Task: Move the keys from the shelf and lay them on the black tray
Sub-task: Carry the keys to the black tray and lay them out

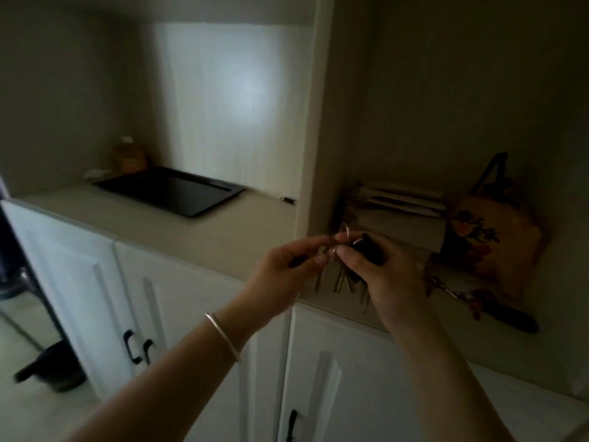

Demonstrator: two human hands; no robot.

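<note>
A bunch of keys (342,280) on metal rings with a black fob hangs between both hands, above the front edge of the shelf counter (204,237). My right hand (385,275) grips the fob and rings from the right. My left hand (287,266), with a bangle on its wrist, pinches a ring from the left. The black tray (172,191) lies flat on the counter in the left alcove, well to the left of the hands and apart from them.
A vertical divider (310,138) separates the tray's alcove from the right alcove, which holds a floral bag (487,240), stacked paper items (398,208) and a dark-handled object (510,317). A jar (129,154) stands behind the tray. White cabinet doors (95,282) sit below.
</note>
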